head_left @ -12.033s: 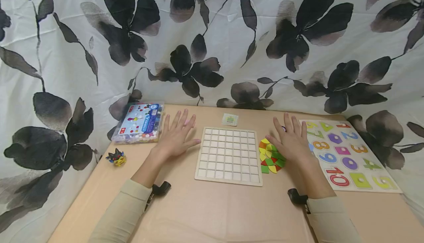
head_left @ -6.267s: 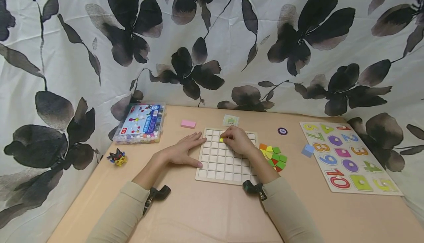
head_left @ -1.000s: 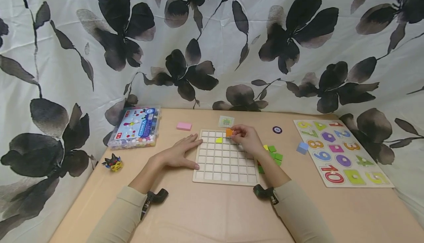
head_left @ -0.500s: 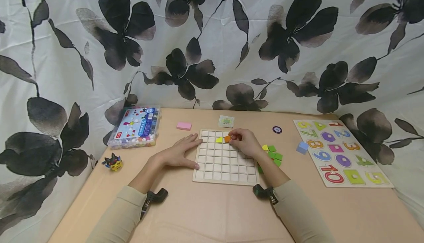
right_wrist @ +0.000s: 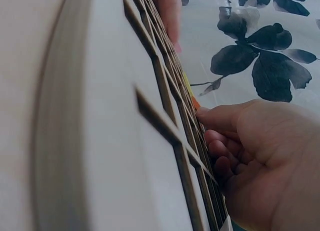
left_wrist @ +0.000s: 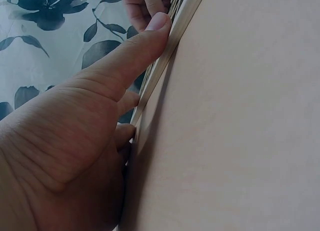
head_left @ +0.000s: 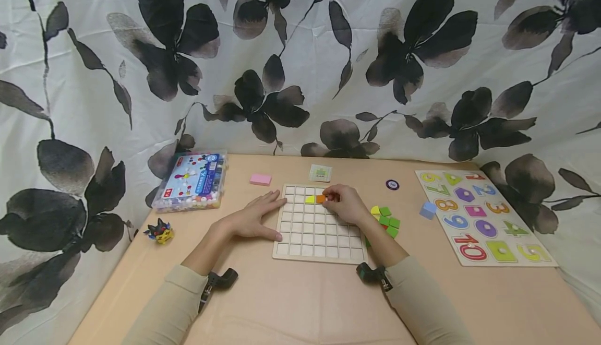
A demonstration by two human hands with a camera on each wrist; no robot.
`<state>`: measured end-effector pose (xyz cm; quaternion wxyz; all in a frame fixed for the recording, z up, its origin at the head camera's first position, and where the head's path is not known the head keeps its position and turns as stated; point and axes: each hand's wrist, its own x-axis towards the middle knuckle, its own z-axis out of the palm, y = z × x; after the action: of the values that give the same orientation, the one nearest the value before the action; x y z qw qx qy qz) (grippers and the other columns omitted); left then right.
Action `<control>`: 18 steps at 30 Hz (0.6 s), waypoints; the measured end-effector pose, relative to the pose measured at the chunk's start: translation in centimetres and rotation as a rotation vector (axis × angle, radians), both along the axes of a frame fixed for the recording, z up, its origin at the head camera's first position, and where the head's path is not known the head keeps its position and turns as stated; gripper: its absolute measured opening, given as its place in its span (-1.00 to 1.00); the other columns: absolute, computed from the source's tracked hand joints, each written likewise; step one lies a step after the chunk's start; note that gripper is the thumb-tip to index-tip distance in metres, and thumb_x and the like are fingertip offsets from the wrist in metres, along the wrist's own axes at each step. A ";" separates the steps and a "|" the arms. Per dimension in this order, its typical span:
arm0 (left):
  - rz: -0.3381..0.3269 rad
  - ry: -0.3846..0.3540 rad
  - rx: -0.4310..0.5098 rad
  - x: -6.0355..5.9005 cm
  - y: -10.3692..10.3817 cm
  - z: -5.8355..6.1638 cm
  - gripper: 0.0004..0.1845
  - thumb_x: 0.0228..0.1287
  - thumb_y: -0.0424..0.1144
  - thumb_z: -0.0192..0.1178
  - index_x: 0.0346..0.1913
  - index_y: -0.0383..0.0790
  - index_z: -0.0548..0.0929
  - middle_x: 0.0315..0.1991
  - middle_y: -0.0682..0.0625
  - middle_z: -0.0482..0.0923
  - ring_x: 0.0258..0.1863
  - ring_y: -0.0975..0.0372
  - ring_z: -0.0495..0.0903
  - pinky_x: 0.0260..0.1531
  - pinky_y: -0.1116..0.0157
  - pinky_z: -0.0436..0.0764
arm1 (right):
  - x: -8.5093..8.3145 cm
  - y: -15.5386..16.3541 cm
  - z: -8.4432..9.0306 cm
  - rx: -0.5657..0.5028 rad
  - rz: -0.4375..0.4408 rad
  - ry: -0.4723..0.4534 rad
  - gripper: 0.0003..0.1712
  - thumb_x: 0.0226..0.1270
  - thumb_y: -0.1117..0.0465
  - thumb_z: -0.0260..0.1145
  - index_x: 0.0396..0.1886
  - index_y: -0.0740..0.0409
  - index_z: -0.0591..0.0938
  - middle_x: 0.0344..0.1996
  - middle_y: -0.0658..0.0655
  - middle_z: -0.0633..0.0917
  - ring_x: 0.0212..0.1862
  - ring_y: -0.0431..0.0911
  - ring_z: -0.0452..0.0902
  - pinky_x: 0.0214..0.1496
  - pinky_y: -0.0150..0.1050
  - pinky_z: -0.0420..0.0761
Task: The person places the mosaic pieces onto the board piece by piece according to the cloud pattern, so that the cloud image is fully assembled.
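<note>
Orange tile (head_left: pixel 320 199) in curled right fingers (right_wrist: pixel 225 117)

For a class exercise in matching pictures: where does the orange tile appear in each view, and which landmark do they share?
Head: orange tile, slightly right of centre, at the right hand.
Left wrist: not visible.
Right wrist: only a sliver of orange tile, right of centre.
Shared landmark: grid board.
</note>
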<state>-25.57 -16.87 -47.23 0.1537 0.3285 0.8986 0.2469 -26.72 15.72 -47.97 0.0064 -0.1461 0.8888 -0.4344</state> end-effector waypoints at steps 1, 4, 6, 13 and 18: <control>0.001 -0.002 0.000 0.0 0.0 0.0 0.15 0.15 0.35 0.42 0.68 0.01 0.12 0.73 -0.14 -0.24 0.71 -0.05 -0.27 0.66 -0.14 -0.20 | 0.0 0.0 0.0 0.002 0.001 0.002 -0.73 0.41 0.27 0.43 0.06 0.23 0.73 -0.24 0.10 0.66 -0.20 -0.04 0.49 -0.18 -0.28 0.49; 0.005 -0.003 -0.005 0.0 -0.1 0.0 0.15 0.15 0.35 0.42 0.69 0.03 0.11 0.73 -0.13 -0.24 0.72 -0.04 -0.27 0.66 -0.13 -0.20 | 0.1 0.0 0.0 0.002 0.003 0.007 -0.73 0.40 0.27 0.44 0.06 0.23 0.74 -0.24 0.10 0.67 -0.19 -0.04 0.49 -0.18 -0.27 0.50; 0.006 -0.005 -0.008 0.0 -0.1 0.0 0.15 0.15 0.35 0.42 0.69 0.03 0.10 0.73 -0.13 -0.25 0.72 -0.04 -0.28 0.67 -0.12 -0.20 | 0.1 0.0 -0.1 0.004 0.002 0.011 -0.73 0.40 0.27 0.44 0.06 0.23 0.74 -0.24 0.09 0.67 -0.20 -0.04 0.49 -0.18 -0.27 0.50; -0.001 -0.001 0.003 0.1 -0.1 0.1 0.14 0.16 0.33 0.43 0.68 -0.01 0.11 0.73 -0.16 -0.24 0.71 -0.07 -0.26 0.66 -0.14 -0.21 | 0.2 -0.1 -0.1 0.019 -0.003 0.009 -0.74 0.42 0.25 0.42 0.05 0.19 0.75 -0.23 0.08 0.68 -0.20 -0.06 0.49 -0.19 -0.28 0.48; -0.002 0.000 0.001 0.1 0.0 0.1 0.15 0.16 0.33 0.43 0.69 -0.01 0.11 0.73 -0.15 -0.24 0.71 -0.06 -0.27 0.66 -0.13 -0.21 | 0.2 -0.1 0.1 0.021 0.002 0.018 -0.75 0.43 0.27 0.41 0.05 0.21 0.76 -0.23 0.09 0.69 -0.20 -0.06 0.51 -0.18 -0.29 0.49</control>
<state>-25.51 -16.89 -47.10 0.1539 0.3294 0.8981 0.2473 -26.52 15.58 -47.92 0.0001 -0.1507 0.8932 -0.4237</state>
